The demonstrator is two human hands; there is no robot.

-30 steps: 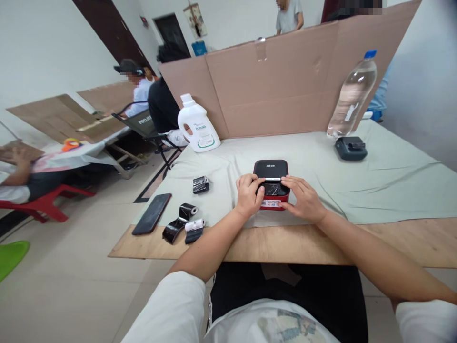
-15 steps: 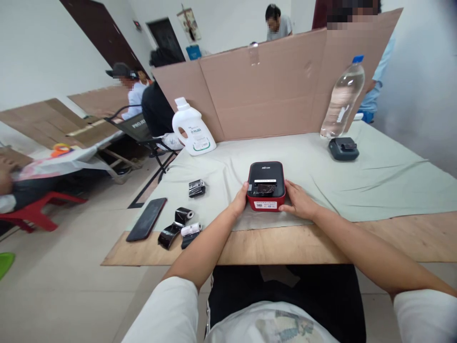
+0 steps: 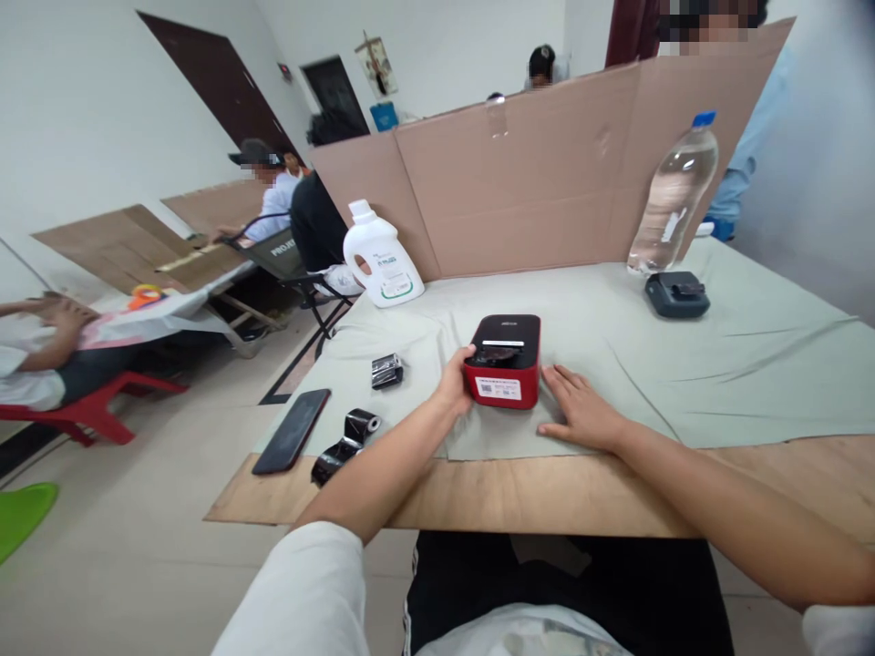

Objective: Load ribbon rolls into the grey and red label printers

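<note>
A small red and black label printer stands on the grey-green cloth in front of me, its lid down. My left hand grips the printer's left side with curled fingers. My right hand lies flat on the cloth just right of the printer, fingers stretched out, holding nothing. Left of the printer lie a small black roll and an unrolled black ribbon roll, partly hidden by my left forearm.
A black phone lies at the table's left edge. A white detergent jug, a clear water bottle and a dark grey small printer stand near the cardboard screen. Other people sit at tables to the left and behind.
My hands left the printer's top: the left now holds its side, the right has come off and rests flat on the cloth. The printer has shifted slightly left.
</note>
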